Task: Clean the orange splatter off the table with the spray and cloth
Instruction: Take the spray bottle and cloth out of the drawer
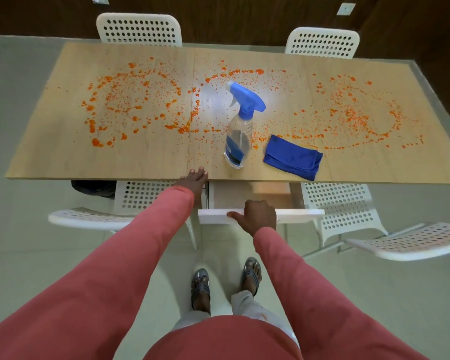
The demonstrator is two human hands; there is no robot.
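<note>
Orange splatter (pixel 130 105) covers much of the light wooden table (pixel 63 162), in rings at the left, middle and right. A clear spray bottle (pixel 239 136) with a blue trigger head stands near the front middle. Just right of it lies a folded blue cloth (pixel 292 158). My left hand (pixel 192 179) rests flat on the table's front edge, fingers apart, holding nothing. My right hand (pixel 256 216) grips the white front of a drawer (pixel 302 215) pulled out from under the table, below the bottle.
White perforated chairs stand at the far side (pixel 139 29) (pixel 322 42) and at the near side (pixel 89 216) (pixel 411 240). A dark bag (pixel 94 188) sits under the table at the left. My sandalled feet are on the pale floor.
</note>
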